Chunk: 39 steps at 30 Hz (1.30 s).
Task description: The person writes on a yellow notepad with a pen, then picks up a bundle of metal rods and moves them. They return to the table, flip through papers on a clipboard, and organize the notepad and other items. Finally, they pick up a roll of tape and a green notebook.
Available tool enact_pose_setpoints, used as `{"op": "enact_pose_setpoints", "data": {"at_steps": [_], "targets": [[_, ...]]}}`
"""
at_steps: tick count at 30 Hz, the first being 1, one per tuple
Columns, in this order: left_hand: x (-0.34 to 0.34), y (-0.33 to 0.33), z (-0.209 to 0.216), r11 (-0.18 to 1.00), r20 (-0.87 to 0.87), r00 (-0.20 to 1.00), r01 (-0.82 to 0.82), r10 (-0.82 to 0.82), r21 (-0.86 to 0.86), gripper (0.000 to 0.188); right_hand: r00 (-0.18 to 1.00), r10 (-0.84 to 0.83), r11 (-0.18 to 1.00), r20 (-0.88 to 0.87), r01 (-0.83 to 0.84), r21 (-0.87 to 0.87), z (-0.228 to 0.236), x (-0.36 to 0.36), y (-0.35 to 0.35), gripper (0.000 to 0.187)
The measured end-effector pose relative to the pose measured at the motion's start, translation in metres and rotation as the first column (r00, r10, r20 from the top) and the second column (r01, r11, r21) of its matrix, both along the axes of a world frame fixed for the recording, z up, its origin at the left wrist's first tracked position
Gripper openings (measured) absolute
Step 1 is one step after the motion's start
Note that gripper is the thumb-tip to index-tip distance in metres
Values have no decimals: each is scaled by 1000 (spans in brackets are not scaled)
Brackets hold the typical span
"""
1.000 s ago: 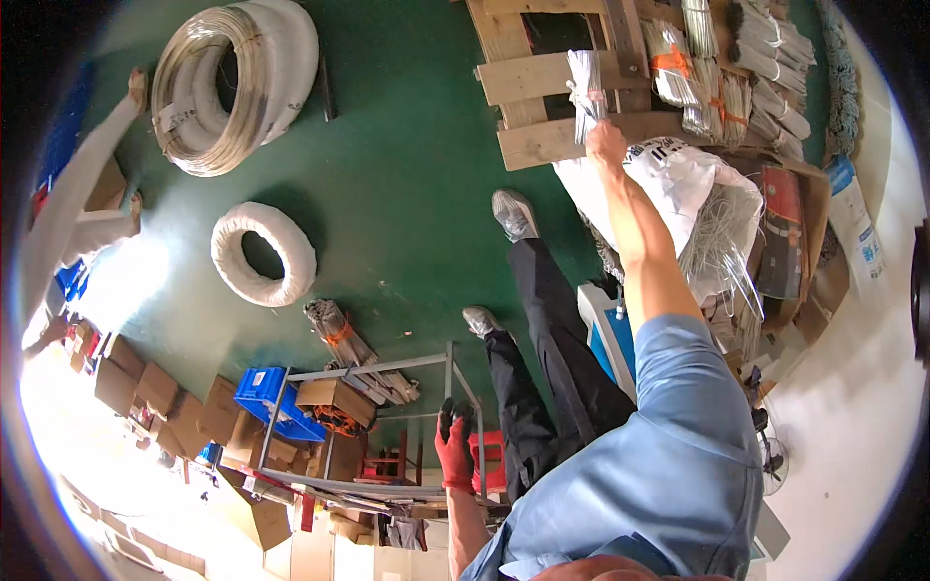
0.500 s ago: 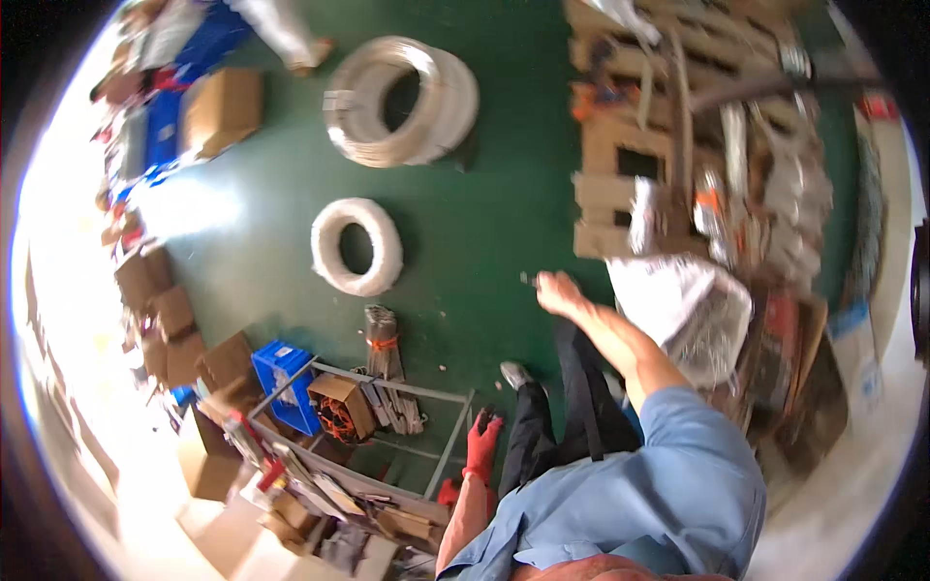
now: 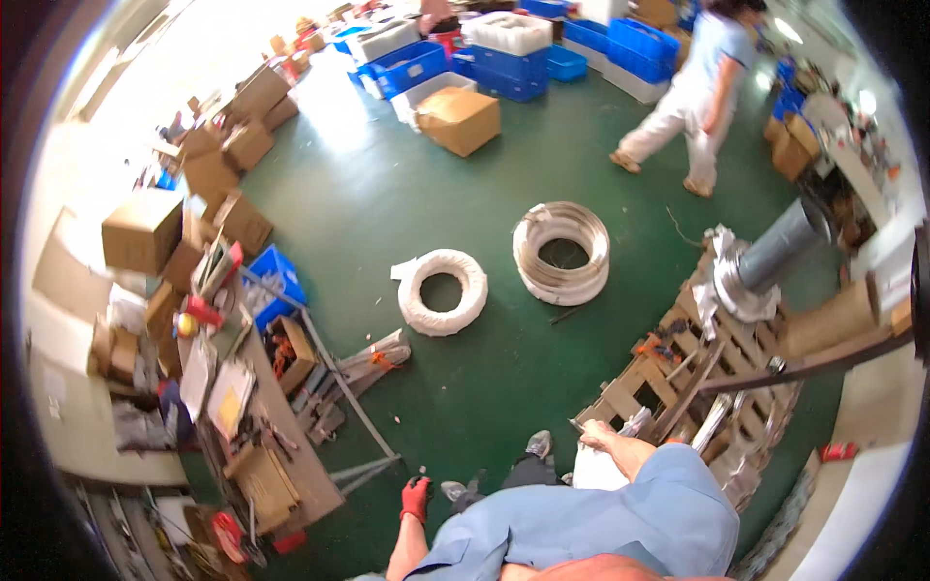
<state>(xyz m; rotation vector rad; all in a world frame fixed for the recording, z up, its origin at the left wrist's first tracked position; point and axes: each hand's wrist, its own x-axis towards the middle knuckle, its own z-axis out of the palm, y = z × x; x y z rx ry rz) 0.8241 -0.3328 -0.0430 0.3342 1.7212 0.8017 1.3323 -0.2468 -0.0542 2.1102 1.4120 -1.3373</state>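
My left hand (image 3: 415, 497), in a red glove, hangs by the near corner of a metal-framed workbench (image 3: 308, 489). Its fingers look loosely apart, with dark tips, and no held thing shows. Bare, my right hand (image 3: 599, 436) reaches forward just above a white bag (image 3: 596, 469) beside a wooden pallet (image 3: 630, 395). Its fingers are drawn together; whatever they hold is too small to make out. Ahead on the floor lie a white-wrapped coil (image 3: 411, 308) and a taller stack of pale coils (image 3: 531, 276).
Cardboard boxes (image 3: 143, 230) crowd the left side, and a bundle of strips (image 3: 373, 360) sticks out past the bench. A grey pipe (image 3: 783, 247) stands at right. Blue crates (image 3: 509, 73) and a carton (image 3: 459, 120) are farther off. Another person (image 3: 693, 97) walks at the far right.
My view has swung up and to the right, bringing the far crates and the walking person in. My right hand now appears over the white bag; earlier it was over the floor, pinching something small.
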Motion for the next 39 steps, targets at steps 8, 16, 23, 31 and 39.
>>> {"op": "enact_pose_setpoints", "data": {"at_steps": [8,16,23,31,39], "targets": [[-119,-164,-30,974,-198,973,-155,121,-167,45,998,-22,995,55,16,100,1,-89,0,25],[-203,-259,-9,884,-384,862,-425,330,-195,37,940,216,952,-263,-143,271,56,-322,28,24],[-187,-269,-24,636,-141,629,-772,764,2,29,843,501,838,-198,-414,356,52,-423,90,23],[-169,-314,-12,535,-297,525,-843,798,-53,27,814,477,833,-331,-300,464,51,-526,116,20],[-269,-421,-21,376,-402,394,-918,826,-127,38,635,203,950,-745,55,306,130,-677,17,20]]}}
